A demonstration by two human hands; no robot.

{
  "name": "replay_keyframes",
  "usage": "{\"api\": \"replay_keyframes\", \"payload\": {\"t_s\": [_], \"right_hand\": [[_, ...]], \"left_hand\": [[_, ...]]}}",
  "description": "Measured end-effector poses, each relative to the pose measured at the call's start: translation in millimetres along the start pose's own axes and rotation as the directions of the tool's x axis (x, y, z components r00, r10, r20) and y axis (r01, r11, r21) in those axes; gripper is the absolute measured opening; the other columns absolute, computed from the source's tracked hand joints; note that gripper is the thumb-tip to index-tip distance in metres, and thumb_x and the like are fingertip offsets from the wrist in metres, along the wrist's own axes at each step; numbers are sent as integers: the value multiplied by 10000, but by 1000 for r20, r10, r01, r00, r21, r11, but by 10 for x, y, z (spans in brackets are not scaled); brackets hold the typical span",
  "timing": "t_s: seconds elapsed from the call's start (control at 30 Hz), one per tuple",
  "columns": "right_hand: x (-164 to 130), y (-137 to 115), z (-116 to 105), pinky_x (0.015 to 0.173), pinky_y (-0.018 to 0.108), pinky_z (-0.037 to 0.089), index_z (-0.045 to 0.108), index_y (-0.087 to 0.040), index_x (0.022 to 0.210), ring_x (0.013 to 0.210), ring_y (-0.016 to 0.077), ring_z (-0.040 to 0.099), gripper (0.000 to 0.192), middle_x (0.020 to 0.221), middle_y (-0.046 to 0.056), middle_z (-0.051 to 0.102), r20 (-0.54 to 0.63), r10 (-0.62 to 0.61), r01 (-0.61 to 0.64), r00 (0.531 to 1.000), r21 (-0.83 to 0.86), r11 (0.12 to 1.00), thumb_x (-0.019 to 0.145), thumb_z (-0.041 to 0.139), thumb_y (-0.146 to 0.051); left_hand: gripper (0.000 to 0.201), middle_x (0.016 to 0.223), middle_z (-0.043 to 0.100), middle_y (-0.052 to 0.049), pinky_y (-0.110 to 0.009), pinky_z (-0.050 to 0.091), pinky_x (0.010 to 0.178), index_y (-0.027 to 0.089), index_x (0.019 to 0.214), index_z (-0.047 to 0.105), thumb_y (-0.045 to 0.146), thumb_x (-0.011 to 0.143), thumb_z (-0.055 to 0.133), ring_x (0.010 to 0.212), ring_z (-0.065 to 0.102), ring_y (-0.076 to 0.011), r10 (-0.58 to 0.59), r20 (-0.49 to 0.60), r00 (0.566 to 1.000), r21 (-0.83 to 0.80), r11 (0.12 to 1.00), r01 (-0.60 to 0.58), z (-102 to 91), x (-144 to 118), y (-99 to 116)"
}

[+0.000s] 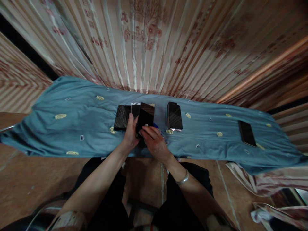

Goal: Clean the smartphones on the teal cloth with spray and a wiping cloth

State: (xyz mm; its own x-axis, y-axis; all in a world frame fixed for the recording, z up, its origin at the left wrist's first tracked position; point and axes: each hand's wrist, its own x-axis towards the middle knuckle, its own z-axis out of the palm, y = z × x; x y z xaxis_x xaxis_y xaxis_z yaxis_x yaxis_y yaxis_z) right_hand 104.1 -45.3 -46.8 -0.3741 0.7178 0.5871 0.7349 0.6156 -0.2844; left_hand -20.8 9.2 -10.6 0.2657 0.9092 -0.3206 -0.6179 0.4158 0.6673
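So both hands are on 1 black phone (145,120), tilted up off the blue cloth (79,122) on the counter: left hand (131,131) grips its edge, right hand (154,141) pinches the near corner, probably to steady it. 2 more phones (122,117) lie just left.

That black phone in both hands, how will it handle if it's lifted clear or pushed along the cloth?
The phone looks like a flat, rigid slab, so it should stay stiff. Its glossy face reflects light, so it is probably slippery; the left hand and right hand grip its lower edge. Pushed, it would likely slide, perhaps bunching the loose blue cloth.
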Motion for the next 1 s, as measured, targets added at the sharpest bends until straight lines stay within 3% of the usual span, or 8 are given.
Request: {"api": "replay_keyframes", "payload": {"t_s": [0.4, 0.7, 1.0], "right_hand": [[40, 174, -1, 1117, 424, 509, 676, -144, 1301, 1248, 248, 578, 361, 1317, 162, 671, -27, 102, -103, 994, -17, 995, 986, 503, -109], [10, 116, 22, 1078, 429, 545, 693, -158, 1269, 1204, 239, 605, 352, 1274, 136, 693, -56, 93, -95, 994, -25, 995, 1008, 459, -128], [24, 227, 1, 1065, 442, 545, 686, -167, 1278, 1218, 248, 598, 358, 1286, 144, 685, -79, 121, -122, 990, -12, 992, 1005, 460, -124]], "left_hand": [[607, 1059, 778, -100, -341, 583, 848, 190, 1293, 675, 600, 1002, 336, 948, 731, -233, -55, -15, 998, -71, 996, 54, 45, -34, -32], [684, 1020, 785, -99, -312, 573, 830, 156, 1258, 692, 592, 1023, 221, 948, 734, -227, -16, -15, 1000, -80, 997, 15, 28, -26, 52], [670, 1056, 780, -113, -350, 577, 839, 163, 1272, 691, 636, 996, 305, 944, 737, -255, -22, 16, 1000, -84, 996, 23, 34, -30, 42]]}}
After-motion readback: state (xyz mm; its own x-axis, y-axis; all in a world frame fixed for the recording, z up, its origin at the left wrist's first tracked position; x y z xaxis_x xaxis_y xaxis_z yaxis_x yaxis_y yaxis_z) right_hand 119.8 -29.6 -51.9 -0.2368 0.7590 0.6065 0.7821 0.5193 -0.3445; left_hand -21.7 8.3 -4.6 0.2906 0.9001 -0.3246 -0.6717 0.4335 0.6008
